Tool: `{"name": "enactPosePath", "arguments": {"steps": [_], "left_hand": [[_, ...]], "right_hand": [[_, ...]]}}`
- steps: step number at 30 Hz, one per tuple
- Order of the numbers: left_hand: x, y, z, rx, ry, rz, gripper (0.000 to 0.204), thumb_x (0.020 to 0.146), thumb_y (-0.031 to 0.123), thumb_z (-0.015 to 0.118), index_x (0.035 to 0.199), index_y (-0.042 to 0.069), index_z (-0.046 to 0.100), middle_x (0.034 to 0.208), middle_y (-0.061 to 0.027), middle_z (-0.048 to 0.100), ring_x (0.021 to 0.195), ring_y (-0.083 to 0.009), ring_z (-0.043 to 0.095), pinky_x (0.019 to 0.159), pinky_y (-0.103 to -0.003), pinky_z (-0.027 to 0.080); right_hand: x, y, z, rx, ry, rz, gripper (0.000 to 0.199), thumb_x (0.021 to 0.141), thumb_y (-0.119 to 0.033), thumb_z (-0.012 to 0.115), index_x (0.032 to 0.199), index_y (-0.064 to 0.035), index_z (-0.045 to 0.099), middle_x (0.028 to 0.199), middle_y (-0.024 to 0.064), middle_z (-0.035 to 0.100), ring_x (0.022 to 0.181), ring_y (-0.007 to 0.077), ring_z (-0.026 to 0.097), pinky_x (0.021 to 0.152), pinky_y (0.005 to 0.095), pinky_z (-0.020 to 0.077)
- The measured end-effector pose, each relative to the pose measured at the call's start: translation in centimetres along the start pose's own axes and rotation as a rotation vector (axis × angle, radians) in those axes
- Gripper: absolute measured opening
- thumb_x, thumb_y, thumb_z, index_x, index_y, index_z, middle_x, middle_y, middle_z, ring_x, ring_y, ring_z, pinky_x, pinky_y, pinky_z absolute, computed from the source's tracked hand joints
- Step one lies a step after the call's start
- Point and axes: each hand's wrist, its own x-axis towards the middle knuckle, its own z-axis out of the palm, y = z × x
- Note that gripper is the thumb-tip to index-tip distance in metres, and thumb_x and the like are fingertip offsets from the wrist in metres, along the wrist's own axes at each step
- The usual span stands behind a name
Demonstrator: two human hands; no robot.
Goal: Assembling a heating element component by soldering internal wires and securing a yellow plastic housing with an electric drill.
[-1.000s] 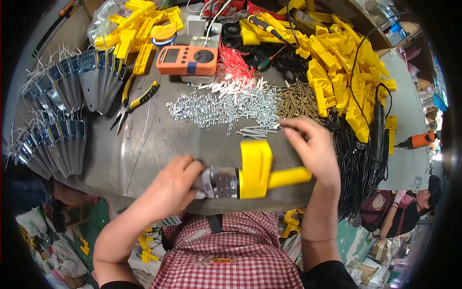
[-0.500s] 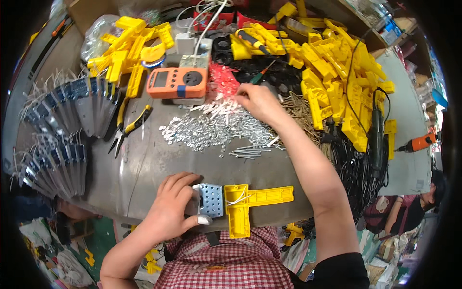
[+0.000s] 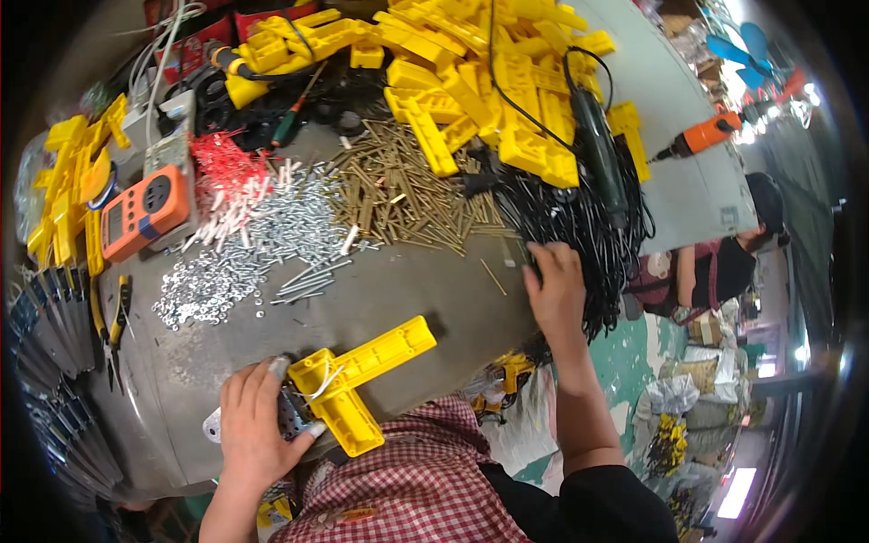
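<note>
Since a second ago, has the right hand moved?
Yes. The right hand left the yellow part and now reaches right to the black cables, past the screw pile.

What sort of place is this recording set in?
Most likely a small assembly workshop: a metal workbench carries heaps of identical yellow plastic parts, loose screws and brass pins, black cables and an orange meter. Sacks sit on the floor nearby.

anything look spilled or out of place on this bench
Silver screws and brass pins lie in loose heaps that run together on the grey metal bench; one brass pin lies apart. Nothing looks damaged.
</note>
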Motion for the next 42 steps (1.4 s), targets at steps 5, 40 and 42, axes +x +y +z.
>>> {"name": "enactPosePath", "arguments": {"steps": [5,40,42], "left_hand": [[-1.1,-0.3,0.5,0.037,0.037,-0.032,0.086,0.050,0.020,0.082,0.124,-0.002,0.043,0.119,-0.0206,0.049,0.111,-0.0398,0.045,0.095,-0.050,0.036],[17.4,12.9,0.5,-1.179,-0.677,0.147,0.051,0.094,0.033,0.050,0.132,0.000,0.043,0.120,-0.0134,0.058,0.115,-0.0216,0.052,0.097,-0.033,0.039],[12.6,14.0,-0.2,-0.987,-0.661,0.203,0.046,0.095,0.026,0.049,0.131,-0.001,0.042,0.116,-0.0142,0.059,0.112,-0.0230,0.054,0.094,-0.034,0.042]], "right_hand": [[0.3,-0.9,0.5,-0.170,0.048,0.004,0.031,0.072,-0.017,0.070,0.100,-0.0084,0.060,0.091,0.0079,0.053,0.091,0.0275,0.050,0.076,0.0414,0.0383],[10.3,-4.7,-9.4,2.583,0.096,-0.109,0.029,0.100,-0.017,0.035,0.117,0.0025,0.048,0.088,0.0077,0.051,0.051,0.0052,0.034,0.038,0.0178,0.0271],[10.8,-2.2,-9.9,2.479,0.168,-0.083,0.027,0.098,-0.013,0.039,0.119,0.0035,0.045,0.090,0.0094,0.050,0.054,0.0063,0.036,0.039,0.0185,0.0283]]}}
